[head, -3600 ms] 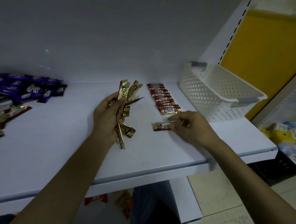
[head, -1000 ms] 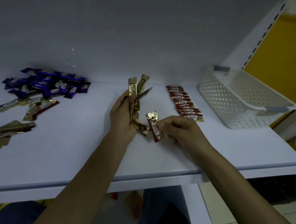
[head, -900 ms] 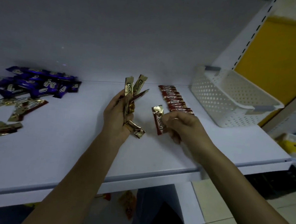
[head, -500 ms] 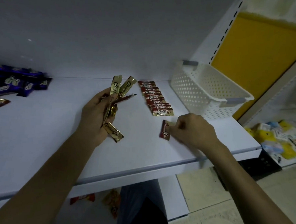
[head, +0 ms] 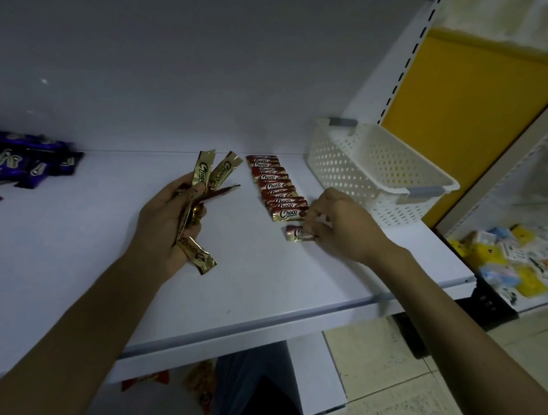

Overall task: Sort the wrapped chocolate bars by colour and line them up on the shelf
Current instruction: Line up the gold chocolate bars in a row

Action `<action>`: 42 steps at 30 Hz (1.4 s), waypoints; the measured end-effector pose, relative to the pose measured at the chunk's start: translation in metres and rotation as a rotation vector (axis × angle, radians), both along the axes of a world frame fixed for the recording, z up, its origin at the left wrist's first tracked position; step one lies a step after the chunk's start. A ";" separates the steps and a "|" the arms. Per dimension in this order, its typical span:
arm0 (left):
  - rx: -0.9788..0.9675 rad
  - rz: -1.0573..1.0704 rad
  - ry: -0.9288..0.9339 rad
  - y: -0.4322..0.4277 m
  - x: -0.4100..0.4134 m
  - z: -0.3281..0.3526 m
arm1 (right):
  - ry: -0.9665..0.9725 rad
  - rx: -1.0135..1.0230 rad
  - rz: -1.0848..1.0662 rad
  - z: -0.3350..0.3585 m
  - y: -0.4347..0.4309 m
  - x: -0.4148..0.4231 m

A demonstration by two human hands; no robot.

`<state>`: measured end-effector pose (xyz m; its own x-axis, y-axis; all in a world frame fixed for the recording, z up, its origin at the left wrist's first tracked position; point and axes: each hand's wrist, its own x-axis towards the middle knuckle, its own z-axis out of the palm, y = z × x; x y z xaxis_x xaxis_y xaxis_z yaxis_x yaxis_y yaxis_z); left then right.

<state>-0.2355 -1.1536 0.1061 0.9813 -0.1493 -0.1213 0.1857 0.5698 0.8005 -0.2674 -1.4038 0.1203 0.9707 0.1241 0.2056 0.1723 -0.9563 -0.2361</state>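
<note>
One red bar (head: 298, 234) is pinched by the right hand (head: 339, 224) just near of the row (head: 277, 188), apparently to be slid flush; gold bars (head: 200, 183) are gripped in the left hand (head: 166, 220).

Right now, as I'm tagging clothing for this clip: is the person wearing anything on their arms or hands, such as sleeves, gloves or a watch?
Nothing worn shows. The left hand and right hand are bare: no gloves, rings or watch visible. The left forearm and right forearm are uncovered down to the frame's edge, with no sleeve in view.
</note>
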 end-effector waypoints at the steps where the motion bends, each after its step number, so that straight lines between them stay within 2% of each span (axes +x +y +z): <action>1: -0.001 -0.001 0.003 0.000 0.000 0.000 | -0.055 0.013 -0.022 -0.004 0.000 0.004; 7: -0.032 0.006 0.021 -0.001 -0.002 0.003 | -0.159 0.004 -0.054 -0.013 0.007 0.015; 9: -0.055 0.015 0.035 -0.001 -0.002 0.004 | -0.195 0.061 -0.077 -0.012 0.015 0.009; 11: -0.093 0.026 0.045 -0.001 -0.002 0.004 | -0.189 0.223 -0.003 -0.010 0.036 -0.003; 13: -0.116 0.038 0.057 -0.001 -0.001 0.003 | -0.047 0.379 0.134 -0.009 0.072 -0.018; 15: -0.109 0.051 0.083 0.000 -0.002 0.003 | 0.055 0.431 0.224 -0.017 0.105 -0.026; 17: -0.093 0.076 0.096 0.001 -0.002 0.004 | 0.040 0.468 0.255 -0.024 0.126 -0.025; 20: -0.147 0.118 0.098 0.006 -0.001 0.006 | 0.030 0.580 0.209 -0.025 0.131 -0.021; 23: -0.166 0.151 0.096 0.011 0.002 0.008 | 0.130 0.757 0.179 -0.018 0.122 -0.026; 26: -0.128 0.161 0.089 0.007 0.001 0.006 | 0.179 1.045 0.112 -0.010 0.111 -0.032; 29: -0.040 0.111 0.066 0.001 -0.002 0.005 | 0.161 1.215 -0.019 -0.009 0.104 -0.032; 31: -0.016 0.088 0.044 0.000 -0.003 0.004 | 0.113 1.210 -0.042 -0.007 0.097 -0.034; 33: -0.037 0.081 0.039 0.000 -0.002 0.004 | 0.061 1.107 -0.020 -0.005 0.085 -0.037; 39: -0.004 0.047 0.041 -0.001 -0.004 0.002 | 0.109 0.913 -0.074 -0.005 0.045 -0.053; 42: 0.132 0.039 -0.039 -0.004 -0.007 -0.001 | 0.055 0.673 -0.113 -0.012 0.022 -0.052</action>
